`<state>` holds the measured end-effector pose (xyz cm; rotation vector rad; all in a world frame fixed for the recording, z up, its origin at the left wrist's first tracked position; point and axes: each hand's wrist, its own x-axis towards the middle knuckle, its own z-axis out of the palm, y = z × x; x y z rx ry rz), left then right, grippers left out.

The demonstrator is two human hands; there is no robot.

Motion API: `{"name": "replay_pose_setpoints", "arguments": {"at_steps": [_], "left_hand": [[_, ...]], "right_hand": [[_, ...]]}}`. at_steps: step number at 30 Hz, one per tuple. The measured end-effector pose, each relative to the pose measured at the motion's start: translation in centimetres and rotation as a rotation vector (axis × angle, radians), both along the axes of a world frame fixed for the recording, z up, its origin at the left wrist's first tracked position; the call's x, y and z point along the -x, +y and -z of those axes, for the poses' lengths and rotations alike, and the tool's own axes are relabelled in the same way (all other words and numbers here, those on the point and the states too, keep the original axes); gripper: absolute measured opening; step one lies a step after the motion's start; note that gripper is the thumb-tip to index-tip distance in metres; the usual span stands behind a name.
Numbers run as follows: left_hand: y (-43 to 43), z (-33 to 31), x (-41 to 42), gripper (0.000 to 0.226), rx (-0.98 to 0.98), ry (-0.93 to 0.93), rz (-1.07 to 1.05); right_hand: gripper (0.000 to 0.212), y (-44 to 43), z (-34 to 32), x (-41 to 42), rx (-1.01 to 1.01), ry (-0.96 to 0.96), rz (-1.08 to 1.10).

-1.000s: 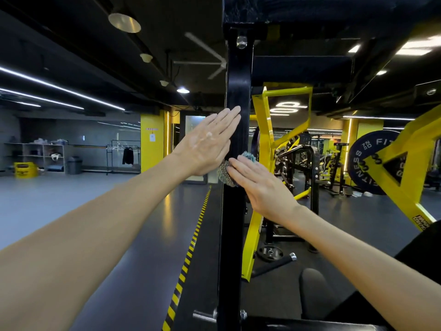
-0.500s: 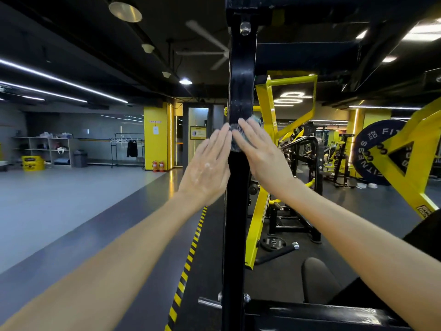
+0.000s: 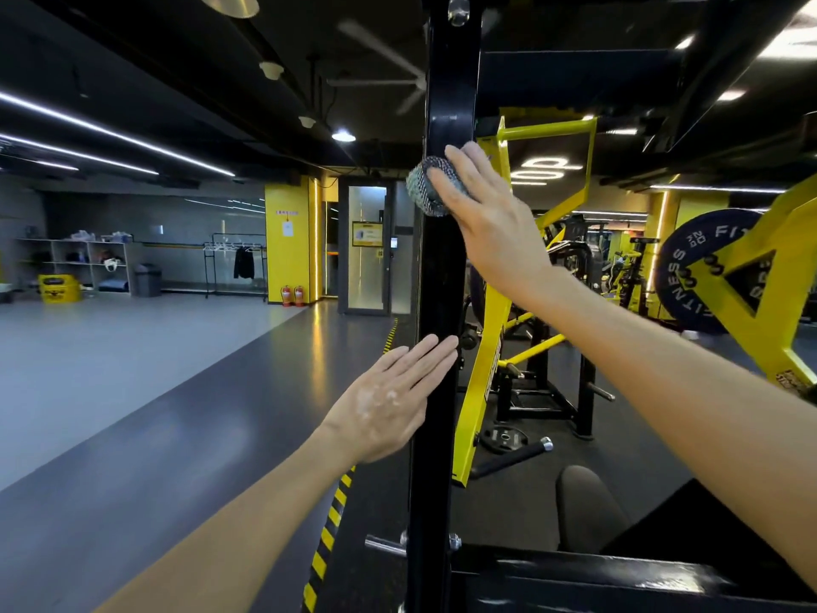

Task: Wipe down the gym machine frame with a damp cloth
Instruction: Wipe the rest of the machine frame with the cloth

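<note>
A black upright post (image 3: 437,280) of the gym machine frame runs from floor to ceiling in the middle of the view. My right hand (image 3: 490,219) presses a bunched grey-blue cloth (image 3: 425,185) flat against the post's upper part, fingers stretched over the cloth. Lower down, my left hand (image 3: 389,400) lies flat on the post's left side with its fingers straight and together, holding nothing. A black crossbar (image 3: 588,577) of the same frame crosses the bottom right.
A yellow machine frame (image 3: 490,325) stands just behind the post, and a weight plate (image 3: 694,267) on a yellow arm is at the right. A black seat pad (image 3: 583,511) sits low right. Yellow-black hazard tape (image 3: 329,528) lines the grey floor at left.
My right hand has slid the cloth up the post. My left hand has dropped lower on the post, so the two hands are now far apart.
</note>
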<state>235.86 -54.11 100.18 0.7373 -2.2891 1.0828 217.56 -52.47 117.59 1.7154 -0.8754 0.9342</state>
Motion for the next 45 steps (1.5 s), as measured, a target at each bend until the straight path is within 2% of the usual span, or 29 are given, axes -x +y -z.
{"name": "replay_pose_setpoints", "arguments": {"at_steps": [3,10,14,19,22,27,30,32,36,39,42,45], "left_hand": [[0.0,1.3,0.3,0.065,0.007,0.028,0.004],[0.6,5.1,-0.1,0.065,-0.007,-0.038,-0.011],[1.1,5.7,-0.1,0.065,-0.03,-0.033,-0.009],[1.8,6.0,0.0,0.066,-0.043,-0.041,-0.041],[1.9,6.9,-0.1,0.066,-0.053,-0.052,-0.036],[1.5,9.5,-0.8,0.068,-0.075,-0.084,-0.044],[1.8,10.4,-0.9,0.067,-0.094,-0.07,-0.044],[2.0,10.6,-0.9,0.066,-0.102,-0.071,-0.032],[2.2,10.1,-1.4,0.064,-0.105,-0.095,-0.037],[2.4,10.3,-1.4,0.064,-0.106,-0.114,-0.076],[2.7,10.4,-1.2,0.064,-0.12,-0.099,-0.09],[3.0,10.6,-0.9,0.064,-0.123,-0.077,-0.092]], "right_hand": [[0.049,-0.5,4.8,0.1,-0.01,-0.007,-0.059],[0.046,0.9,13.9,1.6,-0.144,0.209,-0.016],[0.052,1.3,11.7,1.2,-0.109,0.229,0.084],[0.056,1.2,3.9,-1.1,-0.059,0.037,0.133],[0.055,0.5,3.1,-1.3,-0.047,-0.011,0.09],[0.053,0.5,12.2,-0.7,-0.09,0.011,0.021],[0.05,1.5,18.7,-0.5,-0.157,0.096,0.062],[0.05,1.9,20.7,-0.1,-0.205,0.155,0.106],[0.055,1.8,17.4,0.4,-0.198,0.21,0.139],[0.065,1.4,12.8,-0.4,-0.165,0.11,0.133],[0.062,1.0,9.6,-1.1,-0.165,0.047,0.104],[0.056,0.6,10.7,-1.3,-0.159,-0.021,0.024]]}}
